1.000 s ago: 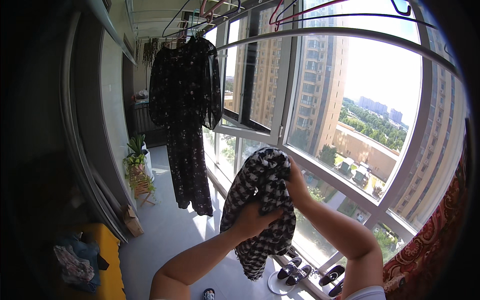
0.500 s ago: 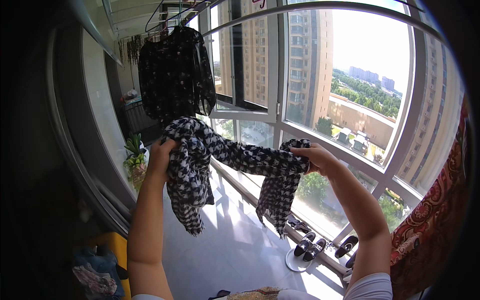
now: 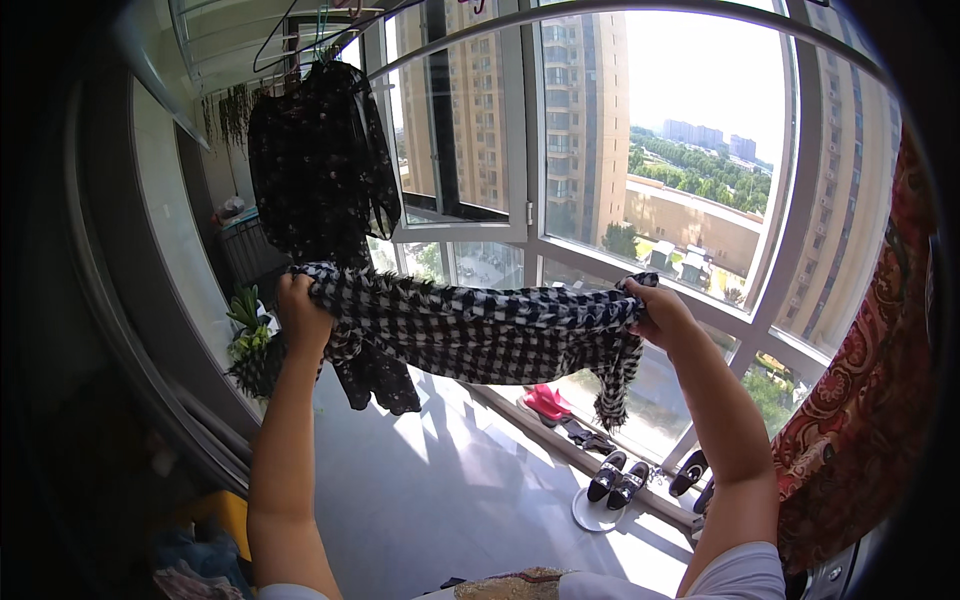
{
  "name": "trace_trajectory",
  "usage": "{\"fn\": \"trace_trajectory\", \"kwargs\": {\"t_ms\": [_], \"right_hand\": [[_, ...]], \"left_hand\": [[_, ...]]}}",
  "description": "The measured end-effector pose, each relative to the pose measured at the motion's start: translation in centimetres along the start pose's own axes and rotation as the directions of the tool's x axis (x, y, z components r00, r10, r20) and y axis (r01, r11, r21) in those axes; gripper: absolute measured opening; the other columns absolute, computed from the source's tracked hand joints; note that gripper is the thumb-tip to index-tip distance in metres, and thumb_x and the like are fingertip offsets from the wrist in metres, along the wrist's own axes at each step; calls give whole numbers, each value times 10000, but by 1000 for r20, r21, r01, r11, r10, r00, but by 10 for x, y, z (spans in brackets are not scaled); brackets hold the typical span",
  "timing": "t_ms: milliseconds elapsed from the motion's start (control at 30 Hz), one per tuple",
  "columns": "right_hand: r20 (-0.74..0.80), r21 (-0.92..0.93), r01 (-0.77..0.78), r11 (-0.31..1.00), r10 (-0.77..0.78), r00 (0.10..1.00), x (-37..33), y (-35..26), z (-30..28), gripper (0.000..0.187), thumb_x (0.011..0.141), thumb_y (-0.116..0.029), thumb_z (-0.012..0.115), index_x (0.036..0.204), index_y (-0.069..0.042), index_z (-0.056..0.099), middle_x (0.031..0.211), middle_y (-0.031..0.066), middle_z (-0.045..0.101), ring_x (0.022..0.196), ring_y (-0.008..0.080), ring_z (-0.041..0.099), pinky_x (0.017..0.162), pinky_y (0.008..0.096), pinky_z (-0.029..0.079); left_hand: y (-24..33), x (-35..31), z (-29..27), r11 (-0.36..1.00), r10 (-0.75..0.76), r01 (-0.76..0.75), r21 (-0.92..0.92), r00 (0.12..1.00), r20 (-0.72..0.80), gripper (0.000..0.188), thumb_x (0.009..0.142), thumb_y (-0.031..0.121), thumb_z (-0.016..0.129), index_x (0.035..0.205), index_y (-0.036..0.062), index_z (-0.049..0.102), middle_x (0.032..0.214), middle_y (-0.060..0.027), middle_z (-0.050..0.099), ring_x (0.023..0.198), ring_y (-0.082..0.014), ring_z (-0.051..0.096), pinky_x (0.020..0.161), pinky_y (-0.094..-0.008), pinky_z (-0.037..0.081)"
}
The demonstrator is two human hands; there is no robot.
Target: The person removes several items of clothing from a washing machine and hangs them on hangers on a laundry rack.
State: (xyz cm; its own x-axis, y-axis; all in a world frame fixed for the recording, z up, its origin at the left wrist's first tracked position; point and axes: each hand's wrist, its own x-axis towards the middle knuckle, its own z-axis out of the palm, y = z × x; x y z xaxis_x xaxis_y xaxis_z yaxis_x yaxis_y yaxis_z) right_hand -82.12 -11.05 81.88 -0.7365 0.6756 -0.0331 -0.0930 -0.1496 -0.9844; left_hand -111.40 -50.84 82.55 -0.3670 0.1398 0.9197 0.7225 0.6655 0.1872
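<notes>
A black-and-white houndstooth garment (image 3: 470, 330) is stretched out level between my two hands at chest height, in front of the balcony windows. My left hand (image 3: 300, 310) grips its left end and my right hand (image 3: 655, 315) grips its right end, where a loose part hangs down. Just behind my left hand a dark patterned dress (image 3: 320, 170) hangs from a hanger on a ceiling rail.
Tall windows (image 3: 600, 150) curve round the balcony ahead. A red patterned fabric (image 3: 870, 400) hangs at the right. Shoes (image 3: 620, 475) lie along the window base on the pale floor. A potted plant (image 3: 250, 350) stands at the left wall, with a yellow object (image 3: 225, 510) lower left.
One second ago the garment was bunched between my hands. My hands have moved apart and pulled it out flat and level; the view has turned a little to the right.
</notes>
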Motion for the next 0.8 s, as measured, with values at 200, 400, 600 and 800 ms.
{"fn": "trace_trajectory", "kwargs": {"t_ms": [200,400,600,800], "right_hand": [[-85,71,92,993,-86,993,-22,-14,7,180,856,-212,604,910,-43,575,762,53,610,563,149,598,486,261,527],[238,382,310,871,-417,877,-37,-29,1,404,864,-212,611,1202,-57,452,1091,72,568,963,183,573,796,338,480],[338,-362,370,856,-250,908,-35,5,-5,935,703,-422,762,1371,-1,260,1349,172,386,1273,279,354,1050,380,259],[432,-655,575,490,-381,818,-41,13,59,920,584,-439,812,1281,6,408,1245,202,489,1219,322,416,1037,394,290]], "left_hand": [[-8,-9,20,990,-138,140,-10,984,111,261,723,168,684,833,-14,533,911,-174,507,857,-353,534,740,-401,453],[-26,-14,21,942,-239,286,-176,939,247,170,767,98,623,868,-18,551,950,-191,541,911,-348,546,775,-400,447],[6,6,3,128,-511,793,-595,567,646,392,932,261,352,1193,35,539,1086,-130,613,960,-241,618,789,-370,511],[-26,-4,-21,-301,-355,655,-693,598,719,430,957,375,352,1263,90,455,1185,-100,546,1073,-239,542,890,-390,475]]}}
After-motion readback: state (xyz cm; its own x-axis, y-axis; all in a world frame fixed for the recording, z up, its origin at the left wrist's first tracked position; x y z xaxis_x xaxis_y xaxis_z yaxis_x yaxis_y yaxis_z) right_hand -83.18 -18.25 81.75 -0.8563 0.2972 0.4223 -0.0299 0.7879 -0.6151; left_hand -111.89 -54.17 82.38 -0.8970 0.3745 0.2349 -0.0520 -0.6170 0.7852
